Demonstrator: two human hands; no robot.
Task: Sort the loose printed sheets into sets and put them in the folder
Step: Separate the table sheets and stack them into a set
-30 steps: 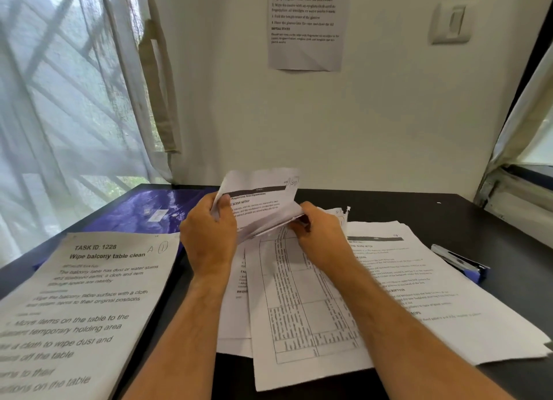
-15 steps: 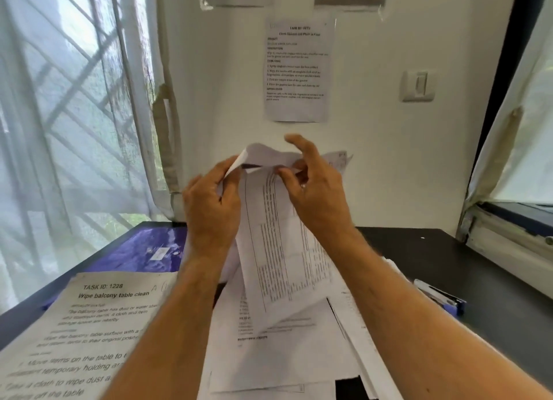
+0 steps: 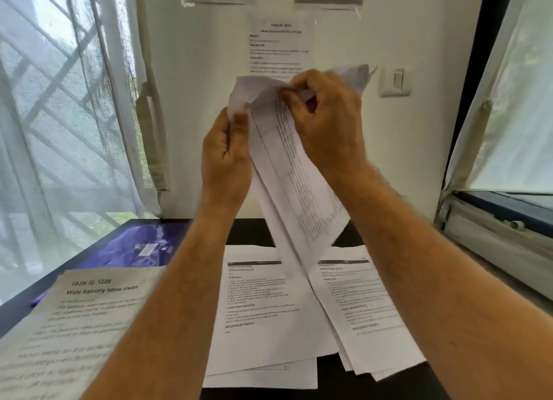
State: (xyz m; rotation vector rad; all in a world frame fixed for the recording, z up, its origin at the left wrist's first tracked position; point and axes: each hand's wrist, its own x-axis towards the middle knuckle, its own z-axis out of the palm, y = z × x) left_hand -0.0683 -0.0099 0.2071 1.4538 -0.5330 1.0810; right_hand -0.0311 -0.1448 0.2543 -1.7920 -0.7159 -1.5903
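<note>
Both my hands hold a small set of printed sheets (image 3: 296,172) raised high above the table, hanging down with a printed table facing me. My left hand (image 3: 226,151) grips the set's left edge near the top. My right hand (image 3: 323,115) pinches the folded-over top corner. Loose printed sheets lie below on the black table: one pile in the middle (image 3: 263,316), another pile to the right (image 3: 368,313). A purple folder (image 3: 140,244) lies flat at the back left. A sheet headed "Wipe balcony table clean" (image 3: 74,325) lies at the front left.
The black table (image 3: 248,230) stands against a white wall with taped notices (image 3: 279,46) and a light switch (image 3: 395,81). Curtained windows (image 3: 59,106) flank both sides. A window frame ledge (image 3: 496,229) runs along the right.
My hands lifted the sheet set from the table up to chest height and higher. The view tilted upward. My right hand moved to the top corner and curled on it.
</note>
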